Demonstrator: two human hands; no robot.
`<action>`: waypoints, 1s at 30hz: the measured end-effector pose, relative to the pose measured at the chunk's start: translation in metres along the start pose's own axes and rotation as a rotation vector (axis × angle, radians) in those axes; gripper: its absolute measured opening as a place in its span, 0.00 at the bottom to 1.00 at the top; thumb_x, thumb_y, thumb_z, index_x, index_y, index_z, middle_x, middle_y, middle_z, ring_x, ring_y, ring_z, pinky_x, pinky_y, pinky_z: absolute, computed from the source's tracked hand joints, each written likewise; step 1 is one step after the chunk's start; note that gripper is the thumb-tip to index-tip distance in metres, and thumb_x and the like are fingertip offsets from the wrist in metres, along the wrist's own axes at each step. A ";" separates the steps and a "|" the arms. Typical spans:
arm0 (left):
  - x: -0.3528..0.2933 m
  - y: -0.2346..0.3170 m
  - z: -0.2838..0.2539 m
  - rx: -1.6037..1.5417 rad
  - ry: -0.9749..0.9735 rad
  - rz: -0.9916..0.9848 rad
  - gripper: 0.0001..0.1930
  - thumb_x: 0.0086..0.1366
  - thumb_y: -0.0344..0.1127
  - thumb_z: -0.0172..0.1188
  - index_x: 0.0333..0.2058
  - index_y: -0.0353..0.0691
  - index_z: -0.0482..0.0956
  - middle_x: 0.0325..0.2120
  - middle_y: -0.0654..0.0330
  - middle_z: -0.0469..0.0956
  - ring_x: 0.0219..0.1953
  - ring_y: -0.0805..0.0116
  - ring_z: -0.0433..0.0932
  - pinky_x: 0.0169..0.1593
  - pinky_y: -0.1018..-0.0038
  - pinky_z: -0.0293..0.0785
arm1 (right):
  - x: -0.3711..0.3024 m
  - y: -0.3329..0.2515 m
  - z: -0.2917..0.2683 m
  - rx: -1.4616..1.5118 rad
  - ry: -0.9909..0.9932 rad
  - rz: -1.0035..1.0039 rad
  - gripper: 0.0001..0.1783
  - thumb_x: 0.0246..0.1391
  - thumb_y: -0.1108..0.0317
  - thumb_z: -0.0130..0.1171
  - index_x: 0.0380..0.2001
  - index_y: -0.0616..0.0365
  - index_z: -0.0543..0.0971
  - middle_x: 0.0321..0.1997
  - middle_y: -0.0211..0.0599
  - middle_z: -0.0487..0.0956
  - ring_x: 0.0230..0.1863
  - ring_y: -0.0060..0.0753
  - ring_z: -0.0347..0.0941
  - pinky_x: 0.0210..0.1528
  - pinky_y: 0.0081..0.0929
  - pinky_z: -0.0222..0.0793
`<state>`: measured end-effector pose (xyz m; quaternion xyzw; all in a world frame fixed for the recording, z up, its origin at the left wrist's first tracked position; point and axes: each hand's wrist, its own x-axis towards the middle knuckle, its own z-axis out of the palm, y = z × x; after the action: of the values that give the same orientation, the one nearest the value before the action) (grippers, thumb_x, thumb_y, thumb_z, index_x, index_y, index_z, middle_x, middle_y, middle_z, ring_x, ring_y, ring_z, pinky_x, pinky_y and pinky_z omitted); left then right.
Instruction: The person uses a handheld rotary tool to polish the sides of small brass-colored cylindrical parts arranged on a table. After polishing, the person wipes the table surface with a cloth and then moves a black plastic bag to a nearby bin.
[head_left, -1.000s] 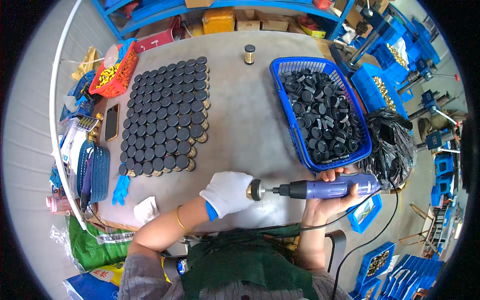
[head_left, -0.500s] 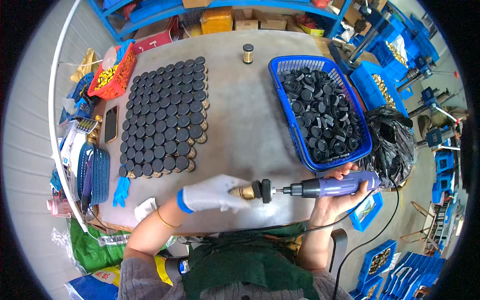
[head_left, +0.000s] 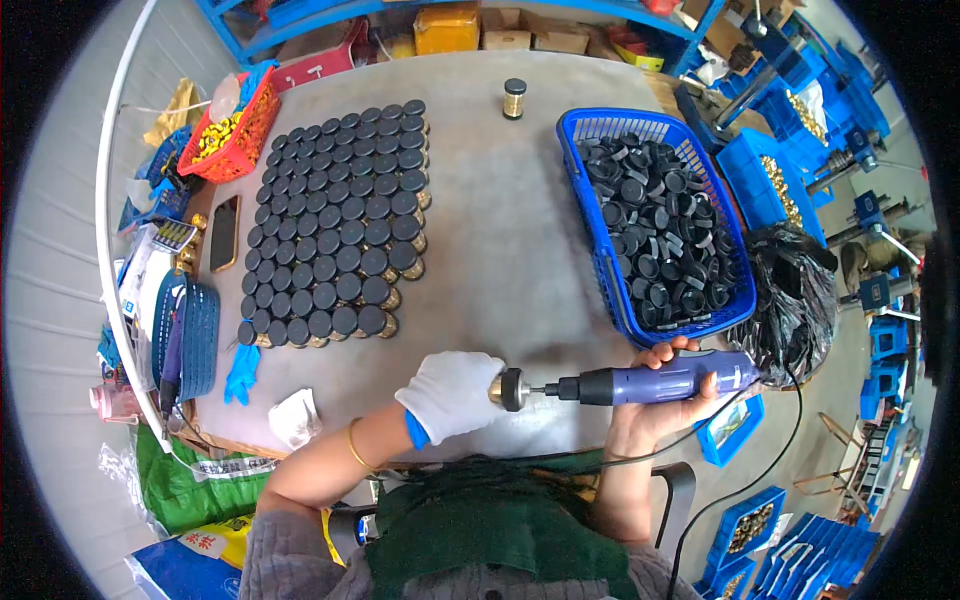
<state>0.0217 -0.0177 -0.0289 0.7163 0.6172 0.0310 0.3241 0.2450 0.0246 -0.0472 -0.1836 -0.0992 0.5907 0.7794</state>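
Note:
My right hand grips a purple electric screwdriver held level, its tip pointing left with a black cap on it. My left hand, in a white glove, is closed around a brass piece pressed against that cap. Both hands hover over the near edge of the grey table.
A block of several black-capped brass pieces fills the table's left half. A blue basket of loose black caps stands at the right. One capped piece stands alone at the back. A red basket sits far left.
My left hand stretched out along the table half a second ago, then drew back and closed on the brass piece at the tool's tip. The screwdriver stayed nearly still.

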 end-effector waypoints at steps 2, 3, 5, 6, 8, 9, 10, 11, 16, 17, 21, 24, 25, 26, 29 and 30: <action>-0.003 -0.005 -0.010 -0.046 0.101 0.038 0.20 0.49 0.54 0.61 0.28 0.42 0.75 0.26 0.53 0.77 0.30 0.52 0.76 0.35 0.61 0.72 | 0.000 -0.003 0.012 -0.043 -0.022 -0.055 0.25 0.48 0.51 0.58 0.42 0.57 0.68 0.42 0.38 0.73 0.34 0.34 0.69 0.32 0.24 0.70; 0.001 -0.011 -0.021 -0.092 0.181 0.082 0.19 0.49 0.53 0.62 0.28 0.42 0.75 0.25 0.53 0.76 0.30 0.53 0.76 0.35 0.62 0.72 | 0.004 -0.009 0.013 -0.063 -0.059 -0.097 0.25 0.48 0.51 0.58 0.43 0.57 0.68 0.43 0.39 0.73 0.35 0.34 0.69 0.33 0.25 0.70; 0.007 -0.032 -0.044 -0.028 0.321 0.218 0.15 0.51 0.47 0.63 0.29 0.42 0.74 0.24 0.55 0.74 0.30 0.54 0.75 0.35 0.63 0.71 | 0.009 -0.019 0.012 0.055 -0.118 -0.073 0.25 0.49 0.52 0.58 0.45 0.56 0.68 0.43 0.41 0.74 0.37 0.35 0.69 0.35 0.26 0.70; 0.013 -0.046 -0.046 0.109 0.387 0.242 0.13 0.52 0.46 0.62 0.29 0.43 0.74 0.25 0.55 0.73 0.30 0.55 0.74 0.34 0.63 0.71 | 0.008 -0.021 0.013 0.074 -0.125 -0.066 0.25 0.49 0.53 0.58 0.45 0.56 0.68 0.43 0.41 0.74 0.37 0.35 0.69 0.35 0.26 0.70; 0.019 -0.058 -0.052 0.351 0.430 0.223 0.11 0.53 0.44 0.61 0.27 0.44 0.74 0.26 0.56 0.71 0.30 0.56 0.73 0.33 0.64 0.70 | 0.005 -0.020 0.016 0.100 -0.144 -0.041 0.26 0.49 0.53 0.58 0.47 0.57 0.67 0.44 0.41 0.73 0.37 0.35 0.69 0.35 0.27 0.70; 0.020 -0.060 -0.056 0.454 0.406 0.180 0.10 0.52 0.43 0.60 0.26 0.44 0.74 0.26 0.57 0.71 0.30 0.56 0.73 0.32 0.64 0.70 | 0.004 -0.017 0.016 0.102 -0.133 -0.019 0.26 0.50 0.53 0.57 0.47 0.57 0.66 0.44 0.41 0.72 0.37 0.35 0.69 0.35 0.27 0.70; 0.020 -0.061 -0.059 0.557 0.381 0.137 0.09 0.52 0.42 0.60 0.25 0.44 0.74 0.26 0.57 0.70 0.30 0.57 0.73 0.32 0.64 0.69 | 0.003 -0.015 0.016 0.104 -0.122 0.002 0.27 0.50 0.53 0.57 0.47 0.58 0.66 0.45 0.41 0.72 0.37 0.35 0.69 0.35 0.27 0.70; 0.021 -0.062 -0.059 0.593 0.373 0.124 0.09 0.52 0.42 0.60 0.24 0.44 0.74 0.26 0.57 0.70 0.30 0.57 0.72 0.32 0.64 0.69 | 0.002 -0.013 0.015 0.100 -0.107 0.017 0.27 0.50 0.53 0.57 0.48 0.58 0.66 0.45 0.41 0.72 0.37 0.35 0.69 0.35 0.26 0.70; 0.027 -0.063 -0.062 0.795 0.318 0.057 0.08 0.51 0.41 0.60 0.22 0.45 0.76 0.28 0.56 0.70 0.33 0.57 0.72 0.34 0.63 0.68 | 0.005 -0.007 0.015 0.099 -0.061 0.047 0.28 0.51 0.52 0.56 0.49 0.59 0.64 0.46 0.41 0.71 0.34 0.33 0.67 0.31 0.24 0.67; 0.030 -0.059 -0.069 0.725 0.284 0.092 0.07 0.51 0.41 0.60 0.23 0.45 0.76 0.28 0.56 0.70 0.34 0.57 0.71 0.34 0.63 0.67 | 0.005 -0.006 0.016 0.111 -0.054 0.065 0.29 0.51 0.52 0.56 0.50 0.58 0.63 0.46 0.40 0.71 0.34 0.32 0.66 0.31 0.24 0.67; 0.094 -0.045 -0.112 0.476 0.453 0.288 0.13 0.51 0.42 0.60 0.36 0.45 0.76 0.30 0.53 0.70 0.35 0.53 0.71 0.36 0.61 0.69 | 0.012 -0.003 0.019 0.140 -0.031 0.094 0.30 0.49 0.51 0.58 0.50 0.56 0.62 0.46 0.39 0.71 0.32 0.30 0.65 0.30 0.23 0.65; 0.188 -0.047 -0.149 0.467 0.609 0.229 0.26 0.54 0.41 0.58 0.51 0.43 0.66 0.37 0.48 0.70 0.42 0.48 0.71 0.44 0.59 0.70 | 0.016 0.000 0.027 0.122 -0.028 0.139 0.31 0.47 0.49 0.59 0.49 0.54 0.61 0.46 0.38 0.71 0.30 0.28 0.65 0.29 0.21 0.64; 0.216 -0.043 -0.161 0.434 0.574 0.102 0.30 0.54 0.44 0.57 0.54 0.43 0.62 0.40 0.46 0.70 0.44 0.48 0.71 0.46 0.59 0.70 | 0.018 0.000 0.027 0.110 -0.032 0.148 0.32 0.47 0.49 0.60 0.48 0.54 0.61 0.45 0.38 0.71 0.29 0.28 0.65 0.28 0.21 0.63; 0.248 -0.044 -0.168 0.426 0.572 0.027 0.31 0.54 0.47 0.57 0.55 0.44 0.60 0.43 0.45 0.69 0.45 0.47 0.70 0.46 0.58 0.69 | 0.018 -0.001 0.028 0.111 -0.030 0.142 0.32 0.47 0.49 0.60 0.48 0.54 0.61 0.45 0.38 0.71 0.29 0.28 0.65 0.28 0.21 0.63; 0.307 -0.054 -0.168 0.378 0.583 -0.092 0.28 0.55 0.47 0.57 0.53 0.44 0.64 0.43 0.44 0.70 0.42 0.46 0.72 0.46 0.58 0.70 | 0.019 -0.005 0.025 0.098 0.001 0.116 0.32 0.46 0.49 0.60 0.48 0.54 0.62 0.45 0.37 0.71 0.28 0.28 0.64 0.27 0.21 0.62; 0.312 -0.052 -0.166 0.253 0.526 -0.095 0.26 0.56 0.46 0.57 0.51 0.43 0.66 0.43 0.45 0.71 0.40 0.48 0.73 0.44 0.60 0.71 | 0.020 -0.007 0.024 0.090 0.019 0.103 0.32 0.46 0.49 0.60 0.48 0.54 0.62 0.44 0.37 0.71 0.28 0.27 0.64 0.27 0.21 0.62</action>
<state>-0.0237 0.3367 -0.0353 0.6888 0.7117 0.1231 0.0622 0.2483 0.0457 -0.0235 -0.1587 -0.0558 0.6320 0.7565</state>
